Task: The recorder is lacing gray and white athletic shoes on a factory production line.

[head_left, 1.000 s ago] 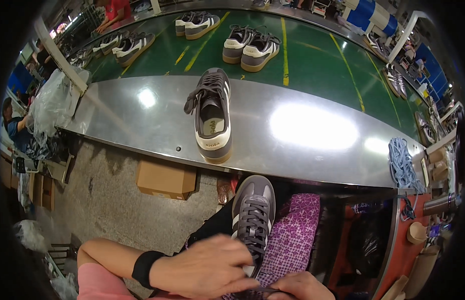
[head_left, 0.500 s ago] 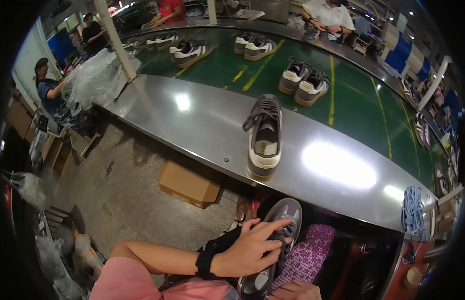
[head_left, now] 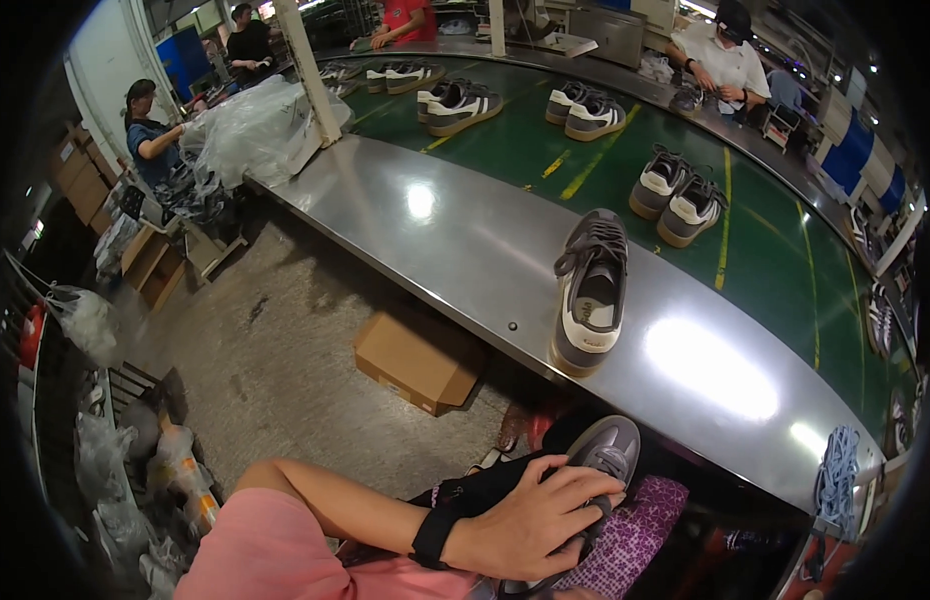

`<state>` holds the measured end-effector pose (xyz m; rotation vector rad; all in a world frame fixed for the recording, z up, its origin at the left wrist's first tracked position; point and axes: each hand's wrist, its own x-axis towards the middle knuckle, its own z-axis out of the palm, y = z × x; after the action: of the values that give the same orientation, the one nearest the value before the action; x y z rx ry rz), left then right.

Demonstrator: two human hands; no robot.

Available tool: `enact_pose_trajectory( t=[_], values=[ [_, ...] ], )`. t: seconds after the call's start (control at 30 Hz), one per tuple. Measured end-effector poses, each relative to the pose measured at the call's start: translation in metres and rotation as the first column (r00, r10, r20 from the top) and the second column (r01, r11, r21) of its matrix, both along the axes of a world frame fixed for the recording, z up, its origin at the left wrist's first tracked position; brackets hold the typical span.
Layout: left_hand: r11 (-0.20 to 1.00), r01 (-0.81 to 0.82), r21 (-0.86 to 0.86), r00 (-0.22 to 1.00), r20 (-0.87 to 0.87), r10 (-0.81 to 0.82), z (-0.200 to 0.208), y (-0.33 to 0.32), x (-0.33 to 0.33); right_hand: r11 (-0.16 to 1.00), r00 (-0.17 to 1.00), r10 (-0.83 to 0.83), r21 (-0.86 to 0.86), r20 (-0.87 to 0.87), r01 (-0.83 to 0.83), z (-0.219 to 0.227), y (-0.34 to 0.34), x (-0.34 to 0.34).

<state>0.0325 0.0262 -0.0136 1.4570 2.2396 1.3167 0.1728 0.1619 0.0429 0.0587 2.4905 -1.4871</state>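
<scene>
Grey lace-up shoe w/ dark laces & rounded toe (head_left: 607, 446) is at the person's lap, below the counter edge, toe pointing away. L hand (head_left: 530, 522) lies over its laced top, fingers bent & a bit apart, touching; can't tell if it's pinching a lace. R hand (head_left: 577, 594) mostly cut off at lower edge, so can't tell its state. Black fabric wristband (head_left: 437, 535) on L wrist, pink sleeve (head_left: 265, 550) above it. Purple-&-white patterned cloth (head_left: 630, 540) just R of the shoe.

Next out: grey-&-white shoe w/ tan sole (head_left: 592, 295) upright on the shiny steel counter (head_left: 465, 260), near its front edge, toe twd the green belt w/ yellow lines (head_left: 775, 270). Several pairs of similar shoes (head_left: 680, 195) stand on the belt. Bundle of pale blue laces (head_left: 838, 480) at counter's R end. Brown cardboard box (head_left: 420, 360) on floor, L of the lap. Co-worker in white top (head_left: 730, 65) across the belt.
</scene>
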Motion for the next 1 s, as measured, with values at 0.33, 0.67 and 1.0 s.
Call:
enact_pose_trajectory(
  t=[0.33,0.67,1.0],
  values=[
    [0.982,0.181,0.050,0.973,-0.153,-0.172,-0.023,0.013,-0.012,0.864,0.926,-0.227,0.378,-0.301,0.334,-0.027,0.038,-0.010],
    [0.941,0.329,0.074,0.916,0.215,-0.337,0.044,-0.018,-0.045,0.895,0.943,-0.218,0.334,-0.251,0.295,-0.033,0.021,-0.003],
    [0.948,-0.266,-0.176,0.855,-0.497,0.148,0.011,0.043,-0.159,0.917,0.920,-0.392,0.071,-0.012,0.392,-0.084,-0.013,-0.002]
  ],
)
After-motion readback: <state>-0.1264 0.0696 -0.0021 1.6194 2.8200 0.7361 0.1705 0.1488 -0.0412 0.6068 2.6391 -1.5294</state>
